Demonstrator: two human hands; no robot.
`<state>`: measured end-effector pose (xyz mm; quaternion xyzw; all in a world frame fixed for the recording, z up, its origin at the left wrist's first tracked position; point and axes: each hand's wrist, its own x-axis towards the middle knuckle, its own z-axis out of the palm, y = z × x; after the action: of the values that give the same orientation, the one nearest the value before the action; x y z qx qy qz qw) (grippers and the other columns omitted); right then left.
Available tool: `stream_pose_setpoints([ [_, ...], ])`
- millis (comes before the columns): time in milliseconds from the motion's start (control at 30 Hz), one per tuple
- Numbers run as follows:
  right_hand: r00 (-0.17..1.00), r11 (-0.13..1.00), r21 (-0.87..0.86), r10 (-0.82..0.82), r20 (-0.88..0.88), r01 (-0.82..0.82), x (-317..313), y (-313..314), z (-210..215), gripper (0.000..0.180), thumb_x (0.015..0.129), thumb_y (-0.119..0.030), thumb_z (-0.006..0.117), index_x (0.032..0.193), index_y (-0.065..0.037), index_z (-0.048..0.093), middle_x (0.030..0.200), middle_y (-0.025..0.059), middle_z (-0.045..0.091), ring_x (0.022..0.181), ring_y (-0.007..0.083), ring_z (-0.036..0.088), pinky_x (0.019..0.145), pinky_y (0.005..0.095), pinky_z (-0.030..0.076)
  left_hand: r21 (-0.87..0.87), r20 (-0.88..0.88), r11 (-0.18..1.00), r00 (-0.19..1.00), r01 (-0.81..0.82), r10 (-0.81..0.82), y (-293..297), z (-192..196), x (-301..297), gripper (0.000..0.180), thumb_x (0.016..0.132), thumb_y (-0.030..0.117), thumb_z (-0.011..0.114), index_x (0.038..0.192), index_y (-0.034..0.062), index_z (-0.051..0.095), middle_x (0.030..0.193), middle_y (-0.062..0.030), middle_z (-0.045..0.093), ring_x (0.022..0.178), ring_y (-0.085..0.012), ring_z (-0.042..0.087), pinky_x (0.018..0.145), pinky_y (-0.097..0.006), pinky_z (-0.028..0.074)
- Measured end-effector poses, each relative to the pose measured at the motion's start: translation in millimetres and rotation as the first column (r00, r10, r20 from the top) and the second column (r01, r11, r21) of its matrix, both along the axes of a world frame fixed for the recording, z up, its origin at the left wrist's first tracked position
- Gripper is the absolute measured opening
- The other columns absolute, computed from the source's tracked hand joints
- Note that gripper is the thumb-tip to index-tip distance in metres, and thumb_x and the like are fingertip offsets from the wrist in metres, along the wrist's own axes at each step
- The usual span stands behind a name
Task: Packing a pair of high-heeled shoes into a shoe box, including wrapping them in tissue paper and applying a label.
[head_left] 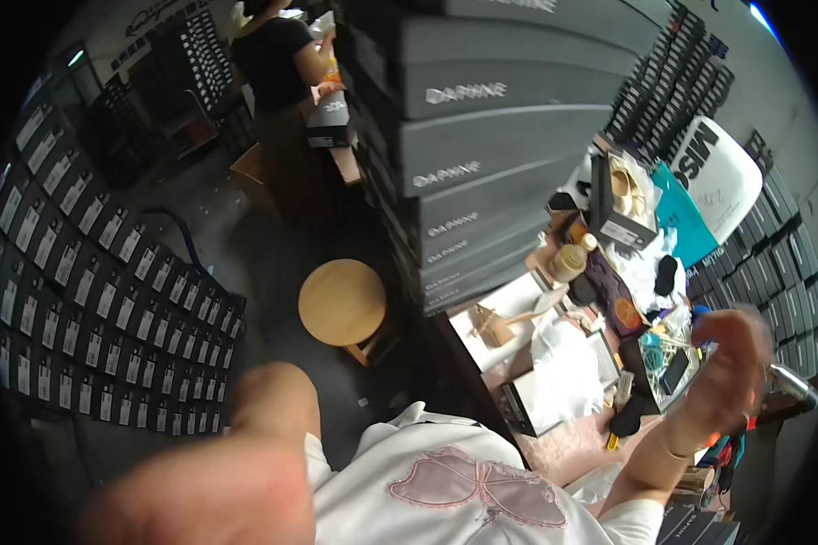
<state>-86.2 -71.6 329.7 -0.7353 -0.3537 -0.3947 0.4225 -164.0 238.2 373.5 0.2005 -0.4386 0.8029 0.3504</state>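
Observation:
My left hand (214,495) is a large blur at the lower left, close to the camera; its fingers do not show clearly. At the right, my right hand (729,368) is raised above the cluttered workbench. Motion smears its fingers, and I make out nothing held in it. Beside it a silver metal tube (795,386) juts out. Left of this hand, an open shoebox with white tissue paper (562,386) lies on the bench. A white box tray (482,350) behind it holds a wooden-handled brush (547,302). Farther back, pale shoes (629,189) sit in a dark box (613,222).
Dark shoeboxes are stacked high along the bench's left side (500,154) and at the far left (109,300). A round wooden stool (343,302) stands on the floor. Another person (282,82) handles a box farther back. A jar (568,262) and small tools crowd the bench.

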Motion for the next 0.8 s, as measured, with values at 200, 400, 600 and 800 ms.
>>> stream_pose_setpoints([
  [200, 0.371, 0.999, 0.032, 0.014, -0.929, 0.044, 14.2, 8.1, -296.4, 0.039, 0.088, 0.001, 0.057, 0.127, -0.001, 0.053, 0.089, 0.0032, 0.058, 0.069, 0.0112, 0.059, 0.059, 0.0242, 0.049, -0.046, -0.994, 0.951, -0.113, 0.306, -0.012, 52.0, -181.9, 46.8, 0.019, 0.087, 0.0, 0.058, 0.106, -0.0033, 0.061, 0.097, -0.0111, 0.066, 0.084, -0.0222, 0.064, 0.079, -0.03, 0.05],
  [400, 0.279, 0.985, -0.057, -0.101, -0.955, 0.16, 34.7, 81.7, -325.8, 0.037, 0.087, -0.005, 0.062, 0.122, 0.0, 0.054, 0.096, 0.0094, 0.06, 0.065, 0.0105, 0.055, 0.057, 0.025, 0.046, -0.306, -0.739, 0.806, -0.66, 0.507, 0.134, 27.7, -333.4, 36.1, 0.02, 0.091, 0.008, 0.061, 0.108, -0.0012, 0.063, 0.099, -0.0095, 0.064, 0.083, -0.0138, 0.064, 0.072, -0.026, 0.052],
  [600, 0.417, 0.848, -0.499, -0.524, -0.743, 0.177, 66.8, 89.0, -352.2, 0.063, 0.078, -0.025, 0.075, 0.132, -0.008, 0.046, 0.132, 0.0259, 0.045, 0.107, 0.0417, 0.057, 0.089, 0.0431, 0.049, -0.08, -0.754, 0.725, -0.517, 0.684, 0.405, 24.6, -324.7, 59.6, 0.019, 0.087, 0.004, 0.064, 0.105, 0.0001, 0.065, 0.098, -0.0113, 0.063, 0.076, -0.017, 0.064, 0.068, -0.028, 0.052],
  [800, 0.301, 0.666, -0.744, -0.722, -0.623, 0.059, 128.8, 116.2, -405.2, 0.095, 0.067, -0.052, 0.078, 0.14, -0.012, 0.033, 0.136, 0.0333, 0.038, 0.098, 0.0469, 0.061, 0.081, 0.0484, 0.053, -0.107, -0.707, 0.786, -0.602, 0.609, 0.37, 2.0, -331.4, 65.6, 0.019, 0.087, 0.005, 0.064, 0.105, -0.0014, 0.064, 0.097, -0.0119, 0.064, 0.076, -0.0171, 0.064, 0.069, -0.028, 0.052],
])
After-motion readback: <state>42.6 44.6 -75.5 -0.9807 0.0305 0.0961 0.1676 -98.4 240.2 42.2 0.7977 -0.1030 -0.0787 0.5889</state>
